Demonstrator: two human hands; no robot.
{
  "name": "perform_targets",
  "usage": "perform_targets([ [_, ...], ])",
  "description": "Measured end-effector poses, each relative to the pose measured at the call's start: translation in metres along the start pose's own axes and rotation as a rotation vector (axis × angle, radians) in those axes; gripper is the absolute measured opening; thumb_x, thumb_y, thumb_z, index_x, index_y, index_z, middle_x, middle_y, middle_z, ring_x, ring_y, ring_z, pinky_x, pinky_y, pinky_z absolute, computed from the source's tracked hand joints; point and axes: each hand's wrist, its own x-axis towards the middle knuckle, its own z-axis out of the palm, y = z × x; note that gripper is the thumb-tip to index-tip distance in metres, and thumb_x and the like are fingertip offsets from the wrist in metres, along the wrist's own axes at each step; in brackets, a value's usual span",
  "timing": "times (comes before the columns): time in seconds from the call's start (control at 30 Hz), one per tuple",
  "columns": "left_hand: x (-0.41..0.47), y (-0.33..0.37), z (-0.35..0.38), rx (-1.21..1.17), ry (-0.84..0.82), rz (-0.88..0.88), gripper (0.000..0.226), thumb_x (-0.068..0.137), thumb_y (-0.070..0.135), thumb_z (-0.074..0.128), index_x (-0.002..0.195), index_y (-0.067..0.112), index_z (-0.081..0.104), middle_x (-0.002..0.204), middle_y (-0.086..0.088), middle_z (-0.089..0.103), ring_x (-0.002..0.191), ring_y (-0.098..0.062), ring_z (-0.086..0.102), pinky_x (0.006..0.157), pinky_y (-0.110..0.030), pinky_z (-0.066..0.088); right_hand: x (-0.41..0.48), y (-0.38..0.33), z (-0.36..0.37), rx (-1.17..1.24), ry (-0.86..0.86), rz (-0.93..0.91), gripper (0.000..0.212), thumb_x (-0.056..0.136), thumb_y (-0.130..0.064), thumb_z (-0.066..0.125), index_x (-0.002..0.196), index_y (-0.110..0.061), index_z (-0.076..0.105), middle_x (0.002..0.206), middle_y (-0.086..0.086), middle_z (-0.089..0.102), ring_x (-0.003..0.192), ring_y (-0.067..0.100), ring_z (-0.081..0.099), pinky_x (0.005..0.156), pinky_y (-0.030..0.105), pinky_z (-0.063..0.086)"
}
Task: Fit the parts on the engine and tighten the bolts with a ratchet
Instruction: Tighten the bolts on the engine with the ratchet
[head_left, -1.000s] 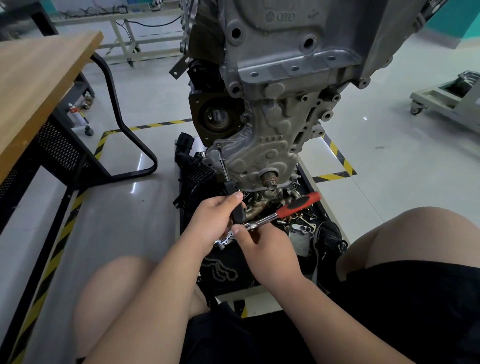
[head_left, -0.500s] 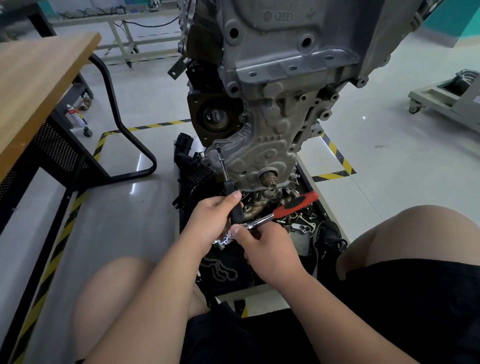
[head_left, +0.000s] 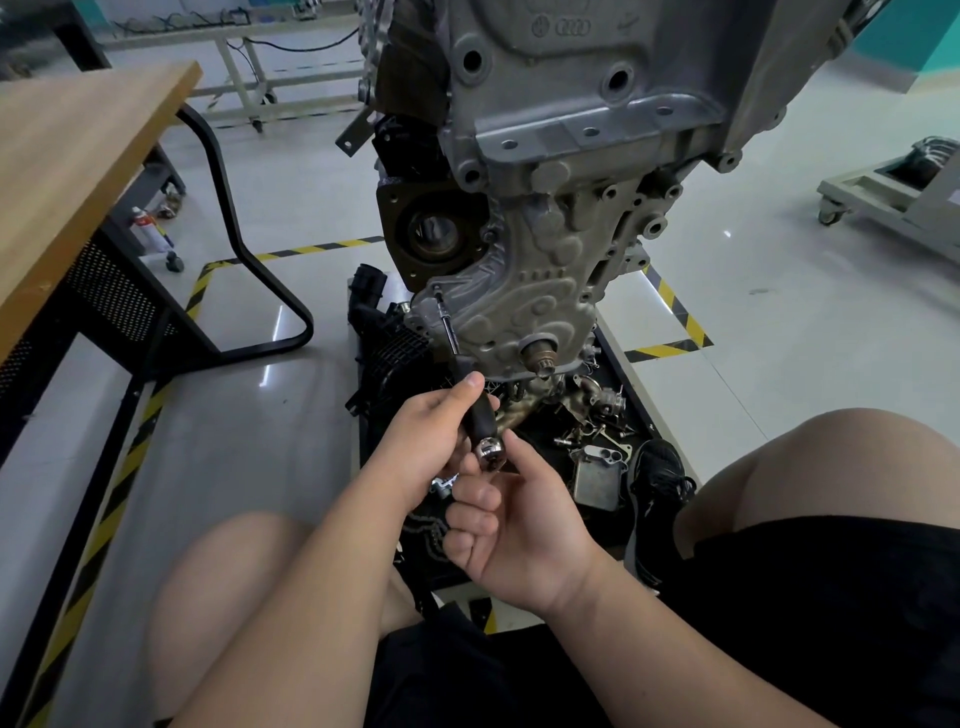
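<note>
We are crouching before the engine (head_left: 545, 312), both hands on one tool.
Our left hand (head_left: 426, 447) is gripping its black handle (head_left: 475, 410); the shaft (head_left: 447, 325) is reaching the cover's lower-left edge; our right hand (head_left: 524, 535) is pinching the chrome ratchet head (head_left: 491, 449) at the handle's end.

Auto workshop, engine (head_left: 545, 171) on stand, hazard-tape floor (head_left: 670, 306), parts tray (head_left: 636, 384)
</note>
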Motion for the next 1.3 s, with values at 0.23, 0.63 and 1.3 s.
perform_targets([
  [0.23,0.001,-0.001,0.0,0.018,0.037,0.018,0.045,0.066,0.067,0.062,0.069,0.024,0.074,0.061,-0.002,0.063,0.043,-0.01,0.049,0.046,-0.021,0.043,0.001,0.001,0.002,0.131,-0.06,0.047,0.046,0.093,-0.054,0.042,0.074,-0.016,0.057,0.045,-0.007,0.041,0.036,0.009,0.037,0.042,0.022,0.039],
  [0.63,0.004,-0.004,-0.004,0.113,0.097,0.007,0.074,0.057,0.076,0.062,0.076,0.005,0.062,0.06,-0.006,0.054,0.042,-0.014,0.043,0.044,-0.025,0.036,0.0,-0.004,-0.006,-1.005,0.409,-0.319,0.047,0.099,-0.049,0.04,0.083,-0.01,0.06,0.05,-0.002,0.055,0.044,0.014,0.05,0.051,0.027,0.045],
  [1.3,0.003,0.001,-0.003,0.077,0.111,-0.026,0.057,0.055,0.076,0.061,0.067,0.021,0.071,0.064,-0.006,0.059,0.047,-0.015,0.047,0.041,-0.021,0.035,-0.002,-0.019,-0.007,-1.384,0.46,-0.451,0.052,0.093,-0.051,0.05,0.058,-0.013,0.057,0.051,0.005,0.06,0.045,0.016,0.055,0.052,0.032,0.048],
])
